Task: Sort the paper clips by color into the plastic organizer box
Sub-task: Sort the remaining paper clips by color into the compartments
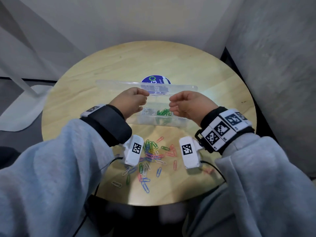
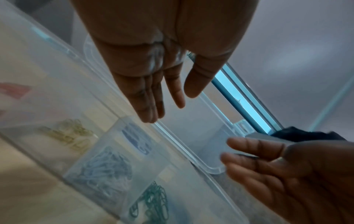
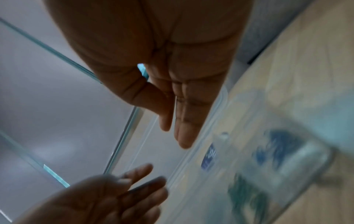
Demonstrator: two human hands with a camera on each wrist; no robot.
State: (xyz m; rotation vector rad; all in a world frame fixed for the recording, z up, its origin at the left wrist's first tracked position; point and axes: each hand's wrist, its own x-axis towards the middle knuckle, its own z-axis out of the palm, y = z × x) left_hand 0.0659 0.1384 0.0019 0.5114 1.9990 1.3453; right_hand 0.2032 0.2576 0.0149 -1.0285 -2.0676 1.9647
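Note:
A clear plastic organizer box (image 1: pixel 171 123) stands mid-table with its lid (image 1: pixel 119 86) raised behind it. White clips (image 1: pixel 148 110) and green clips (image 1: pixel 164 112) fill neighbouring compartments. The left wrist view also shows yellow clips (image 2: pixel 67 136), blue clips (image 2: pixel 136 139) and something red (image 2: pixel 13 91) in other cells. My left hand (image 1: pixel 136 100) (image 2: pixel 172 106) and right hand (image 1: pixel 181 103) (image 3: pixel 176 133) hover over the box by the lid's front edge. Their fingers are straight and hold nothing. Loose mixed-colour clips (image 1: pixel 152 156) lie in front of the box.
The round wooden table (image 1: pixel 119 62) sits close to a grey wall on the right. A blue round sticker (image 1: pixel 155 80) shows behind the lid. A white stand base (image 1: pixel 25 108) is on the floor at the left. Cables trail off the table's front edge.

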